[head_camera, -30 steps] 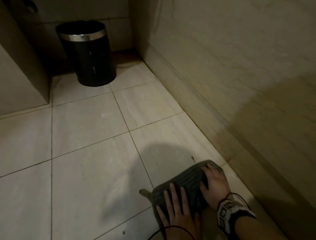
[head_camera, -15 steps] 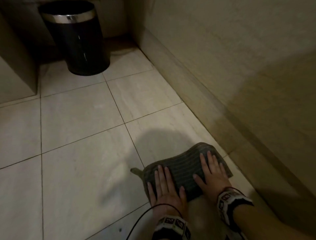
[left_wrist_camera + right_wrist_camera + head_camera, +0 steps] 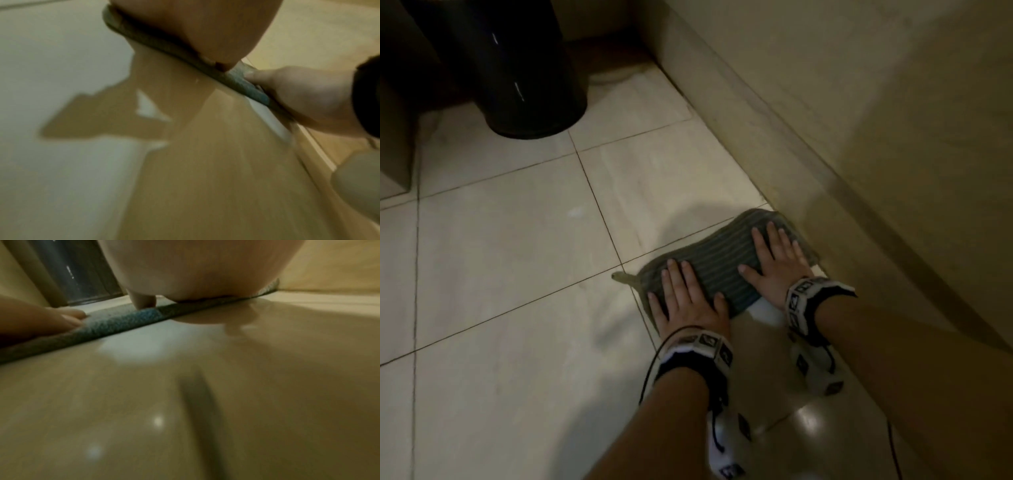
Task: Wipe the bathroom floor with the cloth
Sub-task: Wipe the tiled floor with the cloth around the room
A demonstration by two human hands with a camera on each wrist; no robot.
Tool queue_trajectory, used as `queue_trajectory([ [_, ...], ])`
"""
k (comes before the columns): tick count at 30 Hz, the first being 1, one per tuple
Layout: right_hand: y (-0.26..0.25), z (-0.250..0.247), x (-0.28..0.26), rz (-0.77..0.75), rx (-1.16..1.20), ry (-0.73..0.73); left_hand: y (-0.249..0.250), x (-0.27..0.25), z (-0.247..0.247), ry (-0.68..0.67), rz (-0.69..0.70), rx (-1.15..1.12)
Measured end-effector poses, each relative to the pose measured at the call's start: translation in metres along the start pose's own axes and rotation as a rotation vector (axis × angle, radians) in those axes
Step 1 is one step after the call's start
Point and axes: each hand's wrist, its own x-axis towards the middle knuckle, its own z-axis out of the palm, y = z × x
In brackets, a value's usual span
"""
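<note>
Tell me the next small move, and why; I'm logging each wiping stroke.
Probably slide the striped cloth forward along the wall base toward the black bin. Left hand and right hand both press flat on it, its right end touches the wall base, and bare floor tiles lie ahead.

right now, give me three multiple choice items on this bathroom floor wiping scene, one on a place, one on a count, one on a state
1. Where does the dark striped folded cloth lie?
A. inside the bin
B. on the pale tiled floor beside the wall's skirting
C. draped over the wall

2. How many hands press on the cloth?
A. none
B. one
C. two

3. How do the fingers lie?
A. straight and flat
B. balled in fists
C. pinching a corner up

Answers: 1 B, its right end meets the skirting, while the black round bin stands apart. 2 C, the left hand and right hand both rest on it. 3 A, all fingers are spread flat.
</note>
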Motion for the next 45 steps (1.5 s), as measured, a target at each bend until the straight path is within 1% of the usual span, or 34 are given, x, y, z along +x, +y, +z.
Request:
queue_trajectory([
  [4, -0.007, -0.013, 0.038, 0.002, 0.021, 0.038, 0.006, 0.044, -0.017, -0.025, -0.011, 0.029],
  [7, -0.006, -0.013, 0.049, 0.000, 0.012, 0.052, 0.011, 0.064, -0.021, -0.007, -0.014, 0.047],
  [10, -0.006, -0.013, 0.053, -0.005, 0.011, 0.057, 0.015, 0.073, -0.023, 0.001, -0.016, 0.068],
  [13, -0.007, -0.013, 0.045, 0.008, 0.026, 0.050, 0.012, 0.066, -0.026, 0.007, 0.016, 0.075],
  [15, -0.007, -0.004, 0.028, 0.028, 0.039, 0.045, 0.003, 0.049, -0.022, 0.016, 0.056, 0.101],
  [17, -0.007, 0.013, -0.005, 0.056, 0.053, 0.048, -0.013, 0.020, -0.008, 0.013, 0.098, 0.119],
  [20, -0.011, 0.046, -0.079, 0.098, 0.078, 0.021, -0.039, -0.050, 0.017, 0.014, 0.161, 0.069],
  [22, -0.018, 0.070, -0.135, 0.150, 0.137, 0.040, -0.057, -0.102, 0.034, -0.057, 0.188, 0.022],
  [23, -0.023, 0.083, -0.164, 0.197, 0.164, 0.048, -0.067, -0.127, 0.042, -0.058, 0.218, 0.041],
  [24, -0.029, 0.098, -0.191, 0.243, 0.190, 0.053, -0.075, -0.148, 0.049, -0.018, 0.259, 0.049],
  [26, -0.040, 0.124, -0.234, 0.332, 0.201, 0.099, -0.088, -0.177, 0.057, 0.034, 0.340, 0.035],
  [28, -0.049, 0.141, -0.261, 0.367, 0.190, 0.128, -0.096, -0.192, 0.060, -0.015, 0.387, 0.055],
  [30, -0.057, 0.147, -0.274, 0.391, 0.201, 0.109, -0.100, -0.203, 0.061, -0.076, 0.385, 0.097],
  [32, -0.064, 0.148, -0.278, 0.415, 0.207, 0.109, -0.102, -0.210, 0.058, -0.125, 0.353, 0.119],
  [34, -0.065, 0.148, -0.277, 0.421, 0.198, 0.135, -0.100, -0.211, 0.056, -0.126, 0.344, 0.124],
  [37, -0.065, 0.152, -0.278, 0.434, 0.209, 0.138, -0.101, -0.215, 0.058, -0.124, 0.339, 0.133],
  [39, -0.063, 0.151, -0.279, 0.419, 0.212, 0.133, -0.100, -0.216, 0.059, -0.091, 0.339, 0.140],
  [42, -0.047, 0.149, -0.271, 0.290, 0.177, 0.136, -0.097, -0.213, 0.062, -0.049, 0.342, 0.145],
  [45, -0.023, 0.144, -0.254, 0.092, 0.094, 0.147, -0.101, -0.212, 0.065, 0.000, 0.345, 0.161],
])
